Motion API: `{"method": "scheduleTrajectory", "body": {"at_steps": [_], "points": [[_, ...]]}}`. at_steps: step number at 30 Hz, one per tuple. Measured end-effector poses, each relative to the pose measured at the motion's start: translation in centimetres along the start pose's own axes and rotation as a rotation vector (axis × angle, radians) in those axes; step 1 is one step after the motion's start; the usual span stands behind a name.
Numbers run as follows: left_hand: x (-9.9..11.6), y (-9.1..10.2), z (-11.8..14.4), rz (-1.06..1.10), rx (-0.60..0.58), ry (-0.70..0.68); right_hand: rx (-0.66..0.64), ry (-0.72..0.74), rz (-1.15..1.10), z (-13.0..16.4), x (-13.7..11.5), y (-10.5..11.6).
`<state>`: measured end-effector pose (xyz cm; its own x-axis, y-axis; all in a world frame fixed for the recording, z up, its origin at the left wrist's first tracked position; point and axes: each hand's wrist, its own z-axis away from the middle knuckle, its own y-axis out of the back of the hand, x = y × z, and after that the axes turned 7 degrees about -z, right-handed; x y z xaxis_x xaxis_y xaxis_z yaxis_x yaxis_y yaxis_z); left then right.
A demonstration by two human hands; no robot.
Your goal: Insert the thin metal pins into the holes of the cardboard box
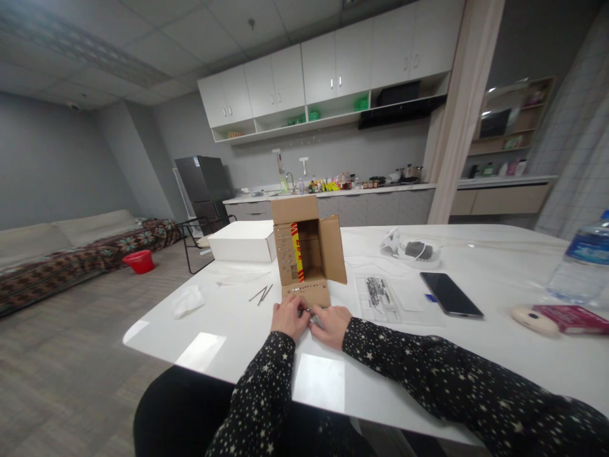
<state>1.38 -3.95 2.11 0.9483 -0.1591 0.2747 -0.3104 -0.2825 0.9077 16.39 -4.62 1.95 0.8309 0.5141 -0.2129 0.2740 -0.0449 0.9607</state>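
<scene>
My left hand [289, 317] and my right hand [332, 324] meet over the white table, close to the front flap of an opened cardboard box [285, 254]. The fingers of both hands are closed at a small dark metallic piece [307, 310], too small to name. The box stands upright with its flaps spread; small shiny bits dot its left flap and front flap, and a yellow and red tape strip [297, 254] runs down it. To the right lies a clear plastic case [380, 298] with several metal pieces. Two thin dark rods [264, 294] lie left of the box.
A white box [242, 241] stands behind left, with a crumpled tissue [189, 301] nearer. On the right are a phone [451, 294], a white cable coil [419, 252], a red packet [578, 318] and a large water bottle [583, 260]. The table's left edge faces the floor.
</scene>
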Motion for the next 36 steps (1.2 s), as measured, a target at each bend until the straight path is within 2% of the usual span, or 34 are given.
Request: {"method": "scheduleTrajectory", "body": {"at_steps": [11, 21, 28, 36], "points": [[0.0, -0.1, 0.0, -0.033, -0.021, 0.012, 0.002, 0.008, 0.008, 0.0, 0.0, -0.1], [-0.9, -0.9, -0.3, 0.062, 0.058, -0.002, -0.015, -0.012, 0.000, 0.0, 0.0, -0.1], [-1.8, -1.3, -0.6, 0.171, 0.215, -0.021, -0.035, -0.020, 0.005, 0.0, 0.0, 0.0], [-2.6, -1.6, -0.8, 0.238, 0.360, 0.034, -0.018, -0.014, 0.019, -0.2, 0.2, -0.4]]}}
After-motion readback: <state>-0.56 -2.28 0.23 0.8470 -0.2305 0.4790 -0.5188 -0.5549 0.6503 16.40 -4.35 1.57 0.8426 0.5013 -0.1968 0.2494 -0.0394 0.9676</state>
